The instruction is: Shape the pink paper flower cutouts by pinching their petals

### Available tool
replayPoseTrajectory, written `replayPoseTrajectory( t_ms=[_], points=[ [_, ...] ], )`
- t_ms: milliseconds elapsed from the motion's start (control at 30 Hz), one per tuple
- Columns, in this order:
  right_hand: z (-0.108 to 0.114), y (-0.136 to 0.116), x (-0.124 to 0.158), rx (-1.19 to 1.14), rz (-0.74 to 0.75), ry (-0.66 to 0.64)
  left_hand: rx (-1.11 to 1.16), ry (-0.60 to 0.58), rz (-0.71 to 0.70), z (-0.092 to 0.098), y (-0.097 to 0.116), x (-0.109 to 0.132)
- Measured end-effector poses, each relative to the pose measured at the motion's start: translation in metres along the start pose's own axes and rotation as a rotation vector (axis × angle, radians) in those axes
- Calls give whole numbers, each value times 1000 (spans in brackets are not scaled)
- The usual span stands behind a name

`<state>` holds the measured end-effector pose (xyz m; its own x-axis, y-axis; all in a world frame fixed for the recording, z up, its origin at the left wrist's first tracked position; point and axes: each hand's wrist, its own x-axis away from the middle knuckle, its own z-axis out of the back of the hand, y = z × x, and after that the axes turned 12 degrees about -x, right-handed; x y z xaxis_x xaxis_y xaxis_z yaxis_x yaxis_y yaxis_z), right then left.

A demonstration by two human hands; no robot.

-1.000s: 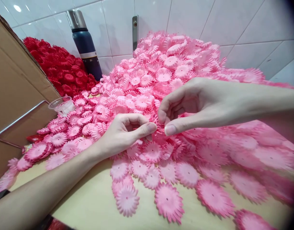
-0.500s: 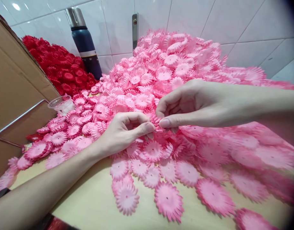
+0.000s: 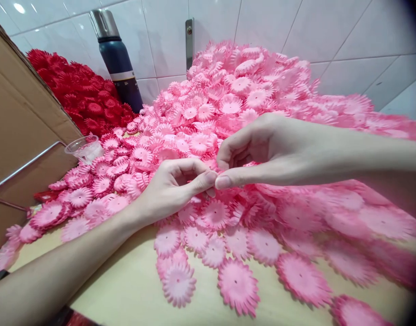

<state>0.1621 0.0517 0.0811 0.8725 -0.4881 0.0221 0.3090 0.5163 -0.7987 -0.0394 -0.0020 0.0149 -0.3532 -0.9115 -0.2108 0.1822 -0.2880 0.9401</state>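
Head view: left hand (image 3: 180,188) and right hand (image 3: 267,156) are curled, fingertips close, by pink flowers (image 3: 215,215); pinching can't be told.

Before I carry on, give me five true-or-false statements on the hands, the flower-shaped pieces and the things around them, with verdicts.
1. The thumb tips of the left hand and right hand are close together. True.
2. The right hand is holding the clear cup. False: the clear cup is by the cardboard, away from both hands.
3. A heap of red pieces is beside the bottle. True.
4. The bottle has a red cap. False: its cap is silver.
5. Pink pieces lie on the pale yellow tabletop. True.
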Motion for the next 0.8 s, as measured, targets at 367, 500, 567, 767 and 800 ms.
replayPoseTrajectory(
  t_ms=[367, 500, 567, 767, 800],
  points=[
    [29, 15, 9, -32, -104, 72, -55, 31, -21, -1, 5, 1],
    [49, 23, 19, -198, -120, 377, 6, 129, -2, 0, 5, 1],
    [52, 25, 22, -297, -99, 500, -2, 178, 17, 0, 3, 0],
    [35, 11, 14, 33, -114, 293, -43, 288, 15, -2, 1, -4],
    [31, 9, 11, 54, -111, 261, -37, 303, -1, -3, 2, -5]
  ],
)
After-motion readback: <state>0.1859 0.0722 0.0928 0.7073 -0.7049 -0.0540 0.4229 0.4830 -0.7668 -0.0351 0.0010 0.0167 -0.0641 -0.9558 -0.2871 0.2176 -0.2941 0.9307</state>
